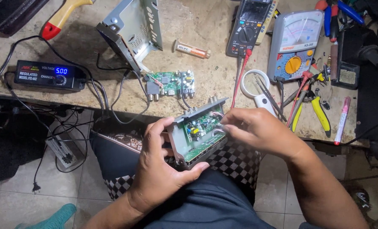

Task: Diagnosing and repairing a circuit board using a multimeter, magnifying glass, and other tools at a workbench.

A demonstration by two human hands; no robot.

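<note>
Presently: left hand [157,169] cradling grey box [199,133] steadily, right hand [257,129] fingertips pinched at circuit board [201,125]; best worked gently.

Even, soft daylight falls from above on the worn beige table [197,25], bright without harsh glare. The tilted grey metal chassis [131,32] casts a soft shadow to its left. The floor below sits dimmer. The blue digits on the black power adapter [49,75] glow. Focus is sharp at centre; the corners bend slightly and darken.
</note>
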